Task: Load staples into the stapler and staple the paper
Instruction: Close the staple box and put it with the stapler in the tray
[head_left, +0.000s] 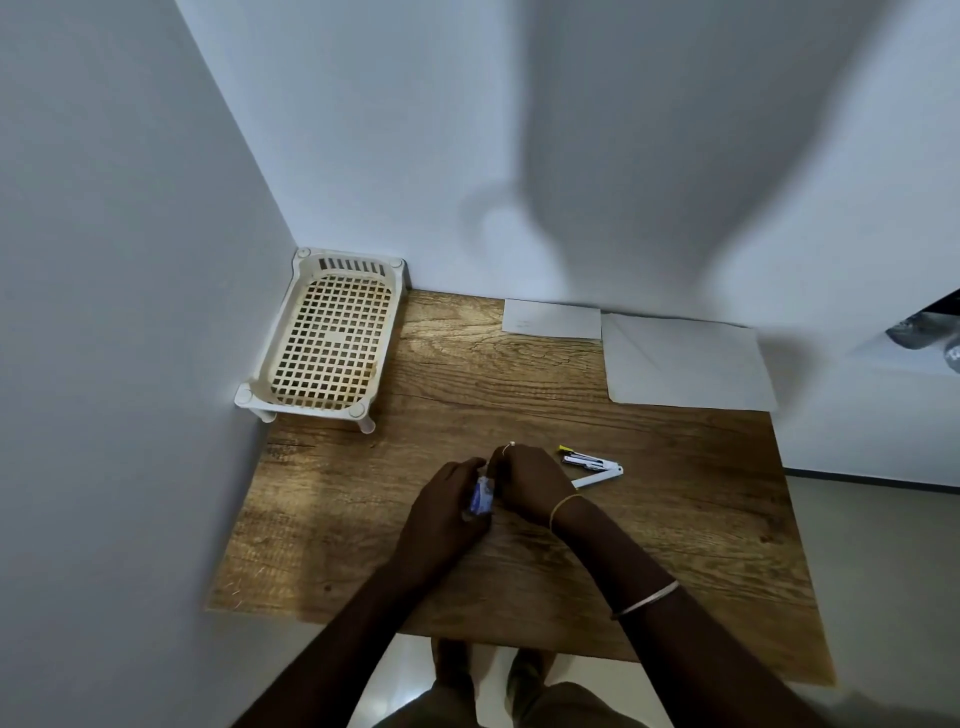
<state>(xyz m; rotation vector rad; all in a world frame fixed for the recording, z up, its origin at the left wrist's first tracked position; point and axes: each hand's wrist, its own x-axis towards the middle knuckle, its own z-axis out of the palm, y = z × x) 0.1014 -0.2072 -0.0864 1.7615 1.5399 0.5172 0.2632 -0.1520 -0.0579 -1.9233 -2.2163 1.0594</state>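
Head view: wooden table (519, 374) set in a wall corner. Left hand (447, 506) is curled around a small blue-white staple box (481, 496), box held roughly upright just above the table, long axis running near-to-far. Right hand (524, 480) is closed at the box's top end, fingertips pinched there; whether it grips a flap or staples, cannot tell. Thin yellow band on right wrist, pale bangle further up the forearm. White stapler (592, 469) lies just right of the right hand, not touched, swung open: long axis runs left-right with a slight tilt, yellow-tipped end pointing left-far, the lower arm angling toward the near-left. Two white paper sheets sit at the table's far edge: smaller paper (550, 319) against the wall, larger paper (685, 361) to its right. Cream lattice tray (332, 338) stands on short legs in the far-left corner.
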